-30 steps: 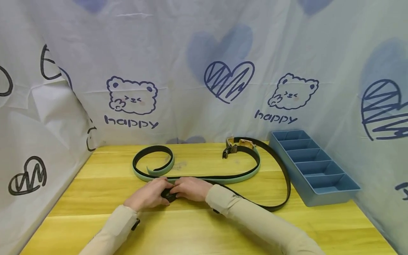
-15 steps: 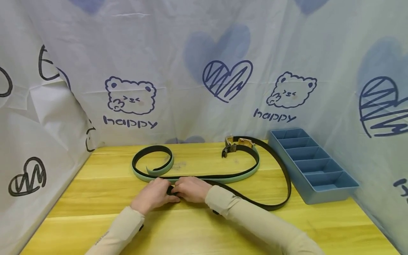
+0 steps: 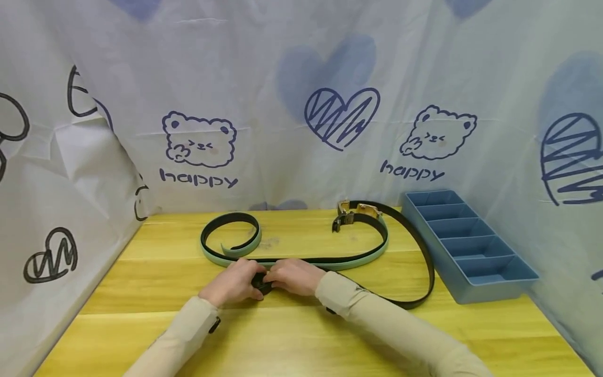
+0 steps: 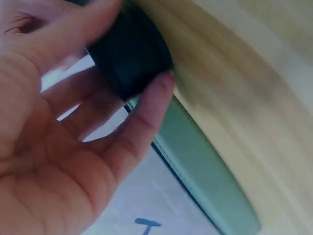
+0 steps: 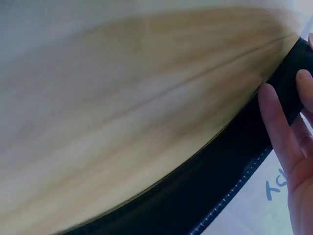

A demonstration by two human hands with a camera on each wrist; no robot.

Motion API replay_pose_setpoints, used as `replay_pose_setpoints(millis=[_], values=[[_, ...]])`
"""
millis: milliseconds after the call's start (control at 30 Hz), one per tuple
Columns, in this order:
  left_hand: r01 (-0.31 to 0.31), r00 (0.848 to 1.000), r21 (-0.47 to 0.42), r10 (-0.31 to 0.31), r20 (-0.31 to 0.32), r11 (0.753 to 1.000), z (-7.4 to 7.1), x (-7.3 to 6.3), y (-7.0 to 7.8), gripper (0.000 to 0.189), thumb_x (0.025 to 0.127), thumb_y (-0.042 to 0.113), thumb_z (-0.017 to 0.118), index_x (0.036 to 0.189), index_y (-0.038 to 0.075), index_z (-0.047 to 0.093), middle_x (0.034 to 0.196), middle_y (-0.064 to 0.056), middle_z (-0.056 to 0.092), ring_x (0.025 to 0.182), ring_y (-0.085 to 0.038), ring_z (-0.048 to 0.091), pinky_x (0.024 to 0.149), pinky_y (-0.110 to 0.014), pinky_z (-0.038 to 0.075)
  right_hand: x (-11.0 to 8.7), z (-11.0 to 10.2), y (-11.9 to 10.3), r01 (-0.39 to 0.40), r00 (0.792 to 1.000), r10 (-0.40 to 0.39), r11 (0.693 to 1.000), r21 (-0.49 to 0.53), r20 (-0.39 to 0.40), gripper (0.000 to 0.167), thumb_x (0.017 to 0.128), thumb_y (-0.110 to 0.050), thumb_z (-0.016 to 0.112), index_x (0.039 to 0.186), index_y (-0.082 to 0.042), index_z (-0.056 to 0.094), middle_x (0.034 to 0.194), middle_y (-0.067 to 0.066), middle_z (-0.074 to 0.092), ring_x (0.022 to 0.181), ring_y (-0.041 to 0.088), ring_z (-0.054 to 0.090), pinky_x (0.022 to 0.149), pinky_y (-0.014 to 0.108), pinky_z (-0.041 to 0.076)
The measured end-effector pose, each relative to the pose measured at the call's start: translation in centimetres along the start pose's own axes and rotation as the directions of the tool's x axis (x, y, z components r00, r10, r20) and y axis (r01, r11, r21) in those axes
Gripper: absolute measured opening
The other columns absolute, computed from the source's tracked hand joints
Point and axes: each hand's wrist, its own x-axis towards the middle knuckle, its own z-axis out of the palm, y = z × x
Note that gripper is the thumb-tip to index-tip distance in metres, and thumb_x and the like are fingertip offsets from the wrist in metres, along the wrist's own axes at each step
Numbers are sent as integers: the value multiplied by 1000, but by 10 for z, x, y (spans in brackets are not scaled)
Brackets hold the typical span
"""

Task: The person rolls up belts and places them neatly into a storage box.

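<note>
A black belt (image 3: 426, 256) is partly wound into a small roll (image 4: 132, 54). My left hand (image 3: 233, 283) curls its fingers and thumb round this roll in the head and left wrist views. From the right, my right hand (image 3: 296, 276) pinches the belt at the roll. In the right wrist view its fingers lie along the stitched black strap (image 5: 195, 176). The rest of the strap loops out to the right and back to a gold buckle (image 3: 367, 210). Just behind both hands lies a green belt (image 3: 363, 262) with a black inner side, its left end curled in a ring.
A blue tray (image 3: 471, 293) with several compartments stands at the right, close to the black belt's loop. A dark buckle (image 3: 347, 218) ends the green belt beside the gold one. A printed white curtain (image 3: 273, 157) borders the yellow wooden table (image 3: 282, 340) behind.
My left fingers have shifted round the roll and show more of it now. The right hand stays at the roll. The camera view has shifted slightly; the green belt and tray lie as before.
</note>
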Motion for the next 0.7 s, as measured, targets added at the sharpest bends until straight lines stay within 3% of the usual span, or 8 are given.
replay_pose_setpoints(millis=[167, 267, 333, 433, 600, 700], values=[[112, 991, 38, -109, -75, 993, 3, 7, 12, 31, 75, 35, 85, 69, 14, 63, 60, 3, 52, 53, -13, 48, 54, -27, 39, 1, -4, 3, 8, 1000, -8, 1000, 16, -20, 21, 98, -20, 60, 113, -22, 74, 104, -10, 73, 99, 5, 65, 89, 17, 48], [107, 990, 82, -99, -104, 991, 7, 9, 16, 37, 76, 38, 84, 63, 15, 58, 54, 3, 46, 47, -12, 45, 49, -26, 36, 0, -2, 6, 39, 999, -38, 999, 25, -24, 20, 100, -20, 57, 110, -23, 74, 100, -11, 73, 94, 4, 64, 86, 16, 48], [103, 990, 95, -93, -108, 990, 8, 10, 16, 33, 75, 34, 86, 68, 14, 60, 59, 3, 51, 52, -12, 48, 53, -27, 39, -1, -1, 7, 45, 999, -44, 999, 30, -23, 20, 100, -20, 58, 111, -24, 73, 101, -11, 72, 95, 4, 64, 87, 17, 48], [90, 993, 74, -85, -77, 993, 5, 10, 14, 25, 73, 26, 87, 78, 14, 66, 69, 3, 59, 61, -14, 53, 60, -31, 45, -3, 0, 8, 41, 999, -40, 999, 29, -17, 21, 98, -21, 60, 116, -24, 72, 105, -10, 72, 99, 5, 64, 90, 17, 48], [38, 999, 19, -39, 33, 999, 1, 9, 10, 22, 75, 16, 86, 92, 19, 72, 88, 6, 67, 83, -16, 58, 78, -38, 48, -5, -1, 5, 35, 999, -35, 999, 12, 16, 26, 97, -23, 62, 121, -25, 70, 111, -9, 71, 103, 6, 64, 92, 19, 48], [31, 998, 7, -32, 59, 999, 0, 10, 9, 24, 75, 15, 85, 95, 19, 71, 91, 6, 68, 84, -16, 58, 79, -39, 48, -5, -2, 2, 26, 999, -26, 1000, 11, 23, 25, 96, -24, 62, 120, -25, 70, 111, -9, 72, 102, 5, 65, 91, 19, 48]])
